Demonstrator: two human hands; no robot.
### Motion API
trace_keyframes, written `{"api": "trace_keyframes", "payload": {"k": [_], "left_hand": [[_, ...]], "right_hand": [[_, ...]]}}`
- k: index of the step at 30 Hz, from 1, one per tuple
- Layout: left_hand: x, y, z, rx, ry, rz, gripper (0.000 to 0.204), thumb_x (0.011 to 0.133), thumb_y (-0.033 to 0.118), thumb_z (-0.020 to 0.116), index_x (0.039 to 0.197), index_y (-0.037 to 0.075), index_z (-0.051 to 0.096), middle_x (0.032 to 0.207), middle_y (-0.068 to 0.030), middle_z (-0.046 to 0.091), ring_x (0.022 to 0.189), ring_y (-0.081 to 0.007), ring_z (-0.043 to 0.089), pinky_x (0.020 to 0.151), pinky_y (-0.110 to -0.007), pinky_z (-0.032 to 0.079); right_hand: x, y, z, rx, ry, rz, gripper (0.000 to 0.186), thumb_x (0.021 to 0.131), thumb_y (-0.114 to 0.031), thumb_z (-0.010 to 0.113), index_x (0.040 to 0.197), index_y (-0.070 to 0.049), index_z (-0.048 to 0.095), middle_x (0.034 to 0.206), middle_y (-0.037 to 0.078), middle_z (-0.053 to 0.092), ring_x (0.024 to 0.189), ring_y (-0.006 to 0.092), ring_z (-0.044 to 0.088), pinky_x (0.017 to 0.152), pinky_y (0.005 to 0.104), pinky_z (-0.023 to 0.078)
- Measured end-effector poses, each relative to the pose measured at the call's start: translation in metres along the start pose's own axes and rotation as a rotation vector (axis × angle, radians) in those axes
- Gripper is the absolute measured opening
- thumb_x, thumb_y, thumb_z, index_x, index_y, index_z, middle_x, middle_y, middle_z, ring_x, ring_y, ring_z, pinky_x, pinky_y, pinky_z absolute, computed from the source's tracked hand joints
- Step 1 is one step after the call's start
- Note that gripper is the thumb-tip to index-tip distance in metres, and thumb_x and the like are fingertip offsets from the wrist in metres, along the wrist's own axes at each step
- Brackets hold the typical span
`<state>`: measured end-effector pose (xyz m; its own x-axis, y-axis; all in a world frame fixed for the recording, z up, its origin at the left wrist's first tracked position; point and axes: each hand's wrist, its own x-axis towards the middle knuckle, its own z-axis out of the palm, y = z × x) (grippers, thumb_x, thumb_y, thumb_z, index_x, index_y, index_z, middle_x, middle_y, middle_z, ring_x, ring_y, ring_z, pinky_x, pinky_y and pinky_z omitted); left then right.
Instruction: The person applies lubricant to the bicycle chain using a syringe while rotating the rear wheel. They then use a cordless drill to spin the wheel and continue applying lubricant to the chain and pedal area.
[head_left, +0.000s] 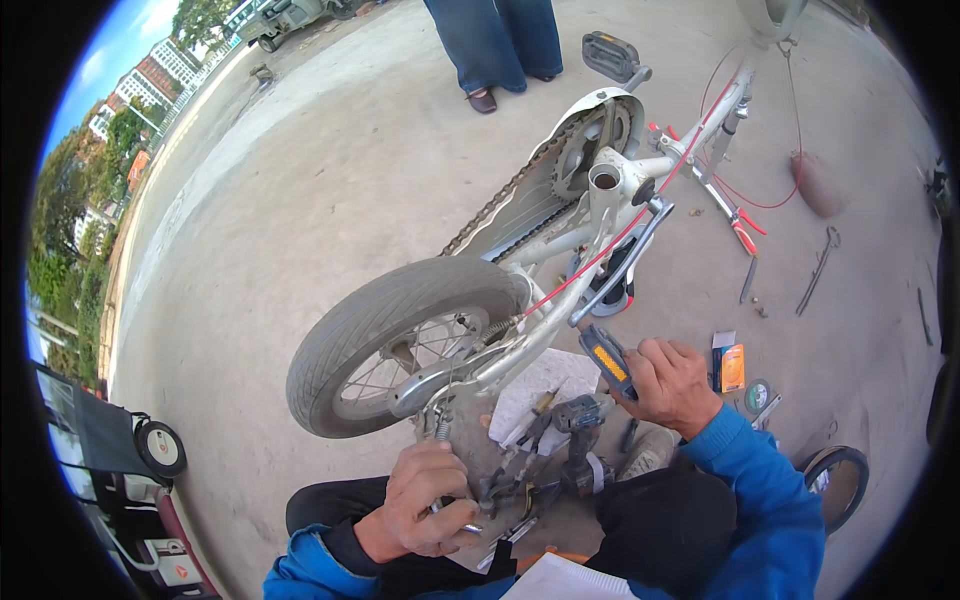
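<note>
A small white bicycle (575, 285) without a saddle leans over in front of me, its rear wheel (380, 340) to the left and its chain (505, 200) exposed. My right hand (668, 385) is closed on the near pedal (607, 360), which is black with an orange reflector. Below the rear hub, my left hand (430, 500) grips a thin metal tool (470, 528); only its shiny end shows, so its kind is unclear. Just above that hand is a coiled spring (442, 425) on the bicycle. A red cable (600, 255) runs along the frame.
A cordless drill (580, 430) and several hand tools lie between my legs. Red-handled pliers (740, 228), a metal rod (820, 270), an orange box (730, 365) and a round mirror (835, 485) lie to the right. A person in jeans (490, 45) stands beyond the bicycle.
</note>
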<state>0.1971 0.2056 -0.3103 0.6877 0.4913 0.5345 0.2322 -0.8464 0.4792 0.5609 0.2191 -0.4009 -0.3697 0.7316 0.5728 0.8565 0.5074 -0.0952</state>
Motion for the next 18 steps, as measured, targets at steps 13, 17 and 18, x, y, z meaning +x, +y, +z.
{"api": "trace_keyframes", "payload": {"k": [13,17,18], "left_hand": [[0.0,-0.004,-0.004,-0.026,-0.031,0.019,0.042,0.085,0.042,0.089,0.109,0.015,0.068,0.103,-0.0101,0.067,0.099,-0.0329,0.07,0.097,-0.055,0.06],[0.001,-0.004,-0.005,-0.01,-0.053,0.028,0.043,0.084,0.041,0.09,0.109,0.015,0.068,0.103,-0.0103,0.067,0.099,-0.0335,0.07,0.098,-0.056,0.06],[0.002,-0.003,-0.006,-0.011,-0.056,0.027,0.043,0.083,0.041,0.09,0.109,0.015,0.068,0.103,-0.0104,0.067,0.099,-0.0336,0.07,0.098,-0.056,0.06]], "right_hand": [[-0.052,0.037,0.056,-0.05,-0.065,0.261,0.042,0.079,-0.02,0.09,0.109,-0.006,0.063,0.095,0.008,0.064,0.082,0.027,0.069,0.066,0.0389,0.051],[-0.055,0.047,0.061,-0.034,-0.043,0.261,0.041,0.08,-0.02,0.089,0.109,-0.007,0.063,0.095,0.008,0.063,0.081,0.0282,0.068,0.067,0.04,0.052],[-0.057,0.049,0.062,-0.039,-0.05,0.272,0.041,0.08,-0.019,0.089,0.109,-0.007,0.063,0.095,0.008,0.063,0.082,0.0287,0.068,0.067,0.0406,0.052]]}}
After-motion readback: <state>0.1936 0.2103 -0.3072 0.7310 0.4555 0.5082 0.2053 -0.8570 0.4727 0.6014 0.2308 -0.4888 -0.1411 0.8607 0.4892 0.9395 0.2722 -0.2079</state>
